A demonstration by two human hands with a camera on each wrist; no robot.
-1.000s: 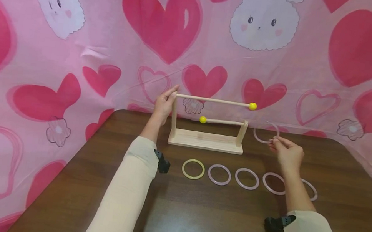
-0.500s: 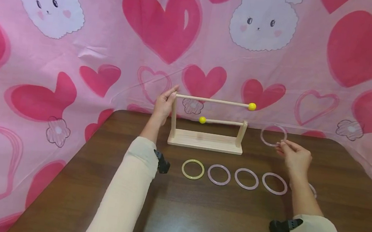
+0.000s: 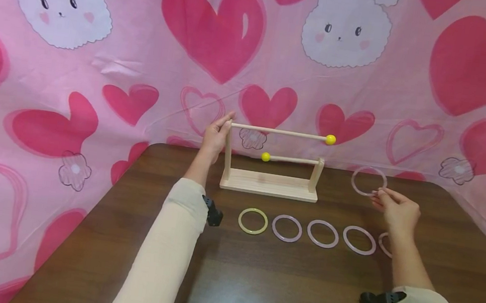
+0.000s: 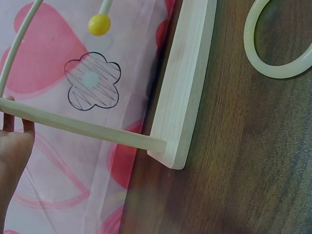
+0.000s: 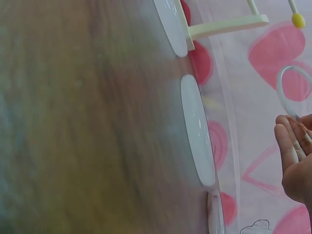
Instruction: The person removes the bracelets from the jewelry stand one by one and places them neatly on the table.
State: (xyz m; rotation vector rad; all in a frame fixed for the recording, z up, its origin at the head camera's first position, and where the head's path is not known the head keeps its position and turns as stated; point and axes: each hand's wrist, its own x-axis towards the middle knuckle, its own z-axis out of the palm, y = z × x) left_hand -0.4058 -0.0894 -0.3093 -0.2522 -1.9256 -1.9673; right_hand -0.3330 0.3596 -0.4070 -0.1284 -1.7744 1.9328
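At the top of the left post of a pale wooden stand, my left hand grips the wood; the left wrist view shows fingers behind the post. Two horizontal rods tipped with yellow balls belong to the stand, the upper rod and the lower rod, with no rings on them. My right hand pinches a translucent pinkish ring by its lower edge, raised to the right of the stand. That ring also appears in the right wrist view.
A row of rings lies on the brown table before the stand: a yellow ring, two purple rings, a pale pink ring and one partly hidden by my right forearm. A pink heart-patterned cloth hangs behind.
My right hand has moved rightward and slightly down, carrying the pinkish ring away from the stand. My left hand and the stand have stayed in place.
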